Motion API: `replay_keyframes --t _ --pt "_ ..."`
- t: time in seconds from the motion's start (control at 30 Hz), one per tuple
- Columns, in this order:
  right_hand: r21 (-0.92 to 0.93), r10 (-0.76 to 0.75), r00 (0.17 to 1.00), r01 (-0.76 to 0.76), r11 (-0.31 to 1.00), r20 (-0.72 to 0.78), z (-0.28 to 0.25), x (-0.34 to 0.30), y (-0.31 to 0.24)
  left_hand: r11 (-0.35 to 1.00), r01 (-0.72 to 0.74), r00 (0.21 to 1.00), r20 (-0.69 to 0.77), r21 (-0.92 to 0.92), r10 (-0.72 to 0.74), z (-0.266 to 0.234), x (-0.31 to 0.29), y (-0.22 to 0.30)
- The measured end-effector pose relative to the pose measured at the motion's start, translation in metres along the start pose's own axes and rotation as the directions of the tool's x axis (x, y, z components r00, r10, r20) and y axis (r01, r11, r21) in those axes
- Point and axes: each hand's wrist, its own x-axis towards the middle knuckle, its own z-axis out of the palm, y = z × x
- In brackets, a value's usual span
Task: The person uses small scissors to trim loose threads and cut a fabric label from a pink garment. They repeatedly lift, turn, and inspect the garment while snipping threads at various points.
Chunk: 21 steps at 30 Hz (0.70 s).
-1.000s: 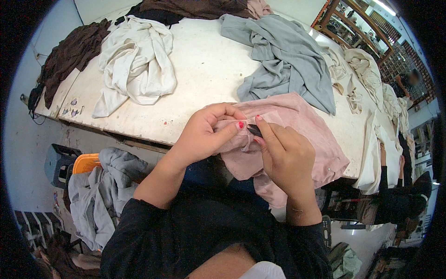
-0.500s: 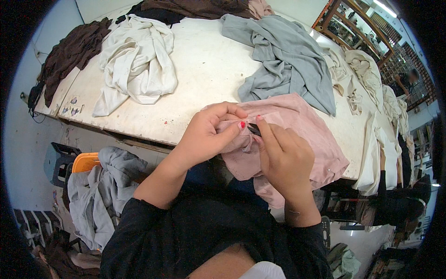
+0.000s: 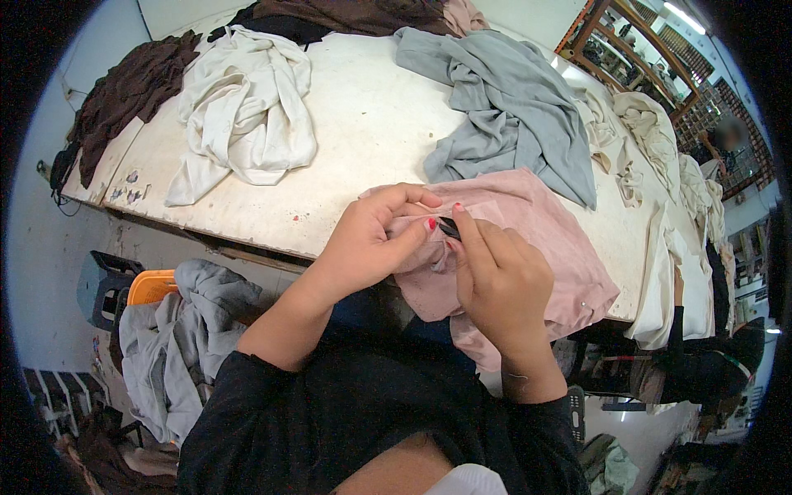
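A pink cloth garment [image 3: 536, 219] lies over the table's near edge, and part of it hangs down toward my lap. My left hand [image 3: 367, 239] is closed on a fold of it, pinching the fabric between thumb and fingers. Close beside those fingertips, my right hand [image 3: 503, 276] grips a small black tool [image 3: 448, 228] that looks like thread snips. Its tip meets the pinched fabric; most of the tool is hidden by my fingers.
On the white table [image 3: 371, 107] lie a white cloth [image 3: 243, 107], a grey-blue cloth [image 3: 511, 107] and a dark brown cloth [image 3: 136, 95]. Grey fabric [image 3: 177, 346] spills over an orange basket [image 3: 153, 286] at left. Cream cloths [image 3: 648, 124] and a person [image 3: 726, 144] are at right.
My right hand has shifted slightly, showing a little more of the black tool at the fabric. The left hand keeps its pinch in nearly the same place.
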Motion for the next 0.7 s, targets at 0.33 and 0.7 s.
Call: replay_keyframes --t 0.33,0.7 --pt "-0.03 -0.043 0.996 0.041 0.999 -0.075 0.0042 -0.0008 0.0013 1.0 -0.002 1.0 -0.003 0.001 0.002 0.001 -0.0004 -0.0031" --pt "-0.066 -0.048 0.997 0.044 0.997 -0.06 0.0073 0.0015 -0.0011 0.999 0.025 0.997 0.073 0.03 -0.027 -0.0006 -0.0018 0.0038"
